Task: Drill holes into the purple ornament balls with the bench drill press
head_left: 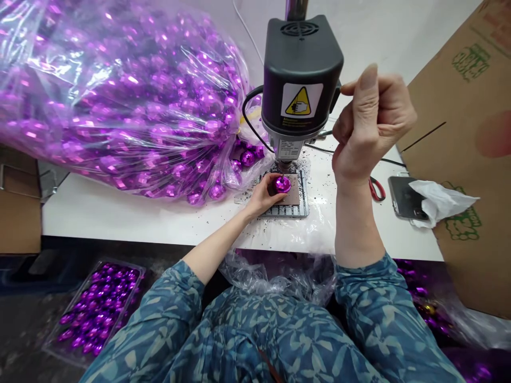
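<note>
Under the black drill press (302, 69), my left hand (264, 196) holds a shiny purple faceted ball (282, 184) between thumb and fingers. The ball rests on a brown pad (294, 198) on the grey slotted base plate (306, 205), right below the drill's tip. My right hand (369, 119) is raised beside the machine head, its fingers curled closed at the right side of the housing; what they grip is mostly hidden. Dark shavings lie around the base plate.
A large clear bag of purple balls (131, 106) fills the table's left side. At right are red-handled scissors (376, 189), a phone (405, 198), a white tissue (443, 201) and a cardboard box (471, 159). A tray of balls (138, 276) sits below left.
</note>
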{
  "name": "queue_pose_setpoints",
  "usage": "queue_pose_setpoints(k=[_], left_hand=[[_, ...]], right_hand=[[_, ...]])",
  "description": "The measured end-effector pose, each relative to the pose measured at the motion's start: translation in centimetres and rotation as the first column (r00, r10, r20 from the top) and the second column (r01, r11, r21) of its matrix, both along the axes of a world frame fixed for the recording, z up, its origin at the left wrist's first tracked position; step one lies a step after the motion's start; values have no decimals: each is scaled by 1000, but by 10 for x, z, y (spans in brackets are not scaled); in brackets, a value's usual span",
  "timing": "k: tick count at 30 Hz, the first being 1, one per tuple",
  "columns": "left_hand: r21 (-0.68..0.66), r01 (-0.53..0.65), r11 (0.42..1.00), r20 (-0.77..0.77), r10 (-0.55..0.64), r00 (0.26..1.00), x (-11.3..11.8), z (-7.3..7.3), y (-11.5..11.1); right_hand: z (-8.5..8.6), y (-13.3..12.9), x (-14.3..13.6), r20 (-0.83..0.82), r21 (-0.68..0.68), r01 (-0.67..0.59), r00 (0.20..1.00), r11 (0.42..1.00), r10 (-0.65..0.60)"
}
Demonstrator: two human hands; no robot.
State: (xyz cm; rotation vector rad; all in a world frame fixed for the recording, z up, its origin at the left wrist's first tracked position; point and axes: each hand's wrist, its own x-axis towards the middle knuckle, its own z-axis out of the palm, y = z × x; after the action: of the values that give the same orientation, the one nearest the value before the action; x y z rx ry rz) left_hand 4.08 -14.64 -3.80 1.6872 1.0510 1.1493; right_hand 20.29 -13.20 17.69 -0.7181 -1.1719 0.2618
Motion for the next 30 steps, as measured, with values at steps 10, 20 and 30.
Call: queue_pose_setpoints(k=[10,20,30], left_hand=[[-16,14,1000,21,-14,1000,1,-2,-1],[-20,22,1000,73,-20,997,2,-3,-1],[-31,8,999,99,-5,995,3,-1,-3]], right_hand=[[-24,-24,-6,-122,78,46,992,996,-37],[-54,-18,0,-103,255,10,995,967,17],[-88,-4,14,-32,326,17,999,945,-7]])
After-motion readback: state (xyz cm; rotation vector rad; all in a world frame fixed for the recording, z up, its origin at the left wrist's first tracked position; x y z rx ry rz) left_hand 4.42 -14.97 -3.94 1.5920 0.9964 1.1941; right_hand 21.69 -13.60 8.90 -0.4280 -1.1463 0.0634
